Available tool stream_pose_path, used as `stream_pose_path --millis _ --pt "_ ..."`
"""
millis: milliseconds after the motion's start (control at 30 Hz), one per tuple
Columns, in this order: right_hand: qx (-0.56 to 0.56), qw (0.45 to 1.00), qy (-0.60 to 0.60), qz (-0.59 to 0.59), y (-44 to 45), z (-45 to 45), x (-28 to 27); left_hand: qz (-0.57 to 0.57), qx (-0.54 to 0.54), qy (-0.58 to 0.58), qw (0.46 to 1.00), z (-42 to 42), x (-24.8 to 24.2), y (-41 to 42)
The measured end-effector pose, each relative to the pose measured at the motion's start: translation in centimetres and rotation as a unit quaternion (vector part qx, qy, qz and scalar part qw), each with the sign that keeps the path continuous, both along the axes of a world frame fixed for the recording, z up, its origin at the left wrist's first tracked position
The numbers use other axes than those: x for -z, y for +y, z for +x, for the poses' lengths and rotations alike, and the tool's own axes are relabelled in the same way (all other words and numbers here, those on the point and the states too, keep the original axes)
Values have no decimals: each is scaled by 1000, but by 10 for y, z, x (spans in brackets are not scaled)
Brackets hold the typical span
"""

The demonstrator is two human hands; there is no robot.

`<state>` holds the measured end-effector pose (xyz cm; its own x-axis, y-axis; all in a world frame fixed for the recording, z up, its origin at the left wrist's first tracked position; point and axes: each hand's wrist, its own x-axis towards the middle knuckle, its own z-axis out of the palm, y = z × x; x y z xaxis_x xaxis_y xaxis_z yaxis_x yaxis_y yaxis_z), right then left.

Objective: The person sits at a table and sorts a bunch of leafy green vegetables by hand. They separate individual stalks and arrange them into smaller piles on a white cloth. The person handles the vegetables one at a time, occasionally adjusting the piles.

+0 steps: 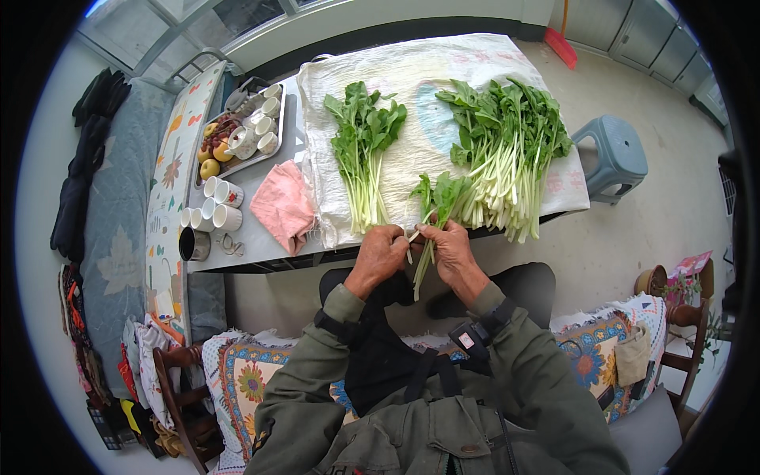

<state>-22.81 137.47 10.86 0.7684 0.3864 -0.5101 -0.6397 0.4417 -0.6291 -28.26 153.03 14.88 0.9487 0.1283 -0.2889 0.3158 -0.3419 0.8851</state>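
Observation:
In front of my lap, just off the table's near edge, my right hand (454,252) grips a small bunch of leafy greens (446,193), leaves up and pale stems hanging below the fingers. My left hand (380,254) is close against it, its thumb and finger pinching a thin pale stalk (411,238). The fingertips of both hands nearly meet, so part of the stalks is hidden. Beyond my left hand a smaller pile of greens (363,154) lies on a white woven sheet (409,65). A larger pile of greens (510,154) lies to the right, its stems overhanging the near edge.
Left on the table are a pink cloth (285,205), several white cups (227,217), a dark mug (194,244) and a tray (252,159) with fruit, a teapot and cups. A blue-grey plastic stool (620,148) stands right of the table. A patterned cover (249,368) drapes the wooden-armed seat.

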Motion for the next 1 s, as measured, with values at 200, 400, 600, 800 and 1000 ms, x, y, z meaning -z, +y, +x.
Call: stream_pose_path --millis 200,400,600,800,1000 --pt "-5 1000 3 -19 -4 2 0 -39 -111 -65 991 11 -11 16" --pt "-10 1000 -4 -25 -6 4 -1 -18 -127 -120 985 36 -43 59" --pt "-31 999 -3 -26 -4 4 -3 63 -105 -8 992 57 -25 93" --pt "-18 999 -5 -28 -4 4 -9 159 -74 57 983 53 17 97" --pt "-36 999 -10 -34 -2 4 -9 264 -47 48 962 50 18 101"
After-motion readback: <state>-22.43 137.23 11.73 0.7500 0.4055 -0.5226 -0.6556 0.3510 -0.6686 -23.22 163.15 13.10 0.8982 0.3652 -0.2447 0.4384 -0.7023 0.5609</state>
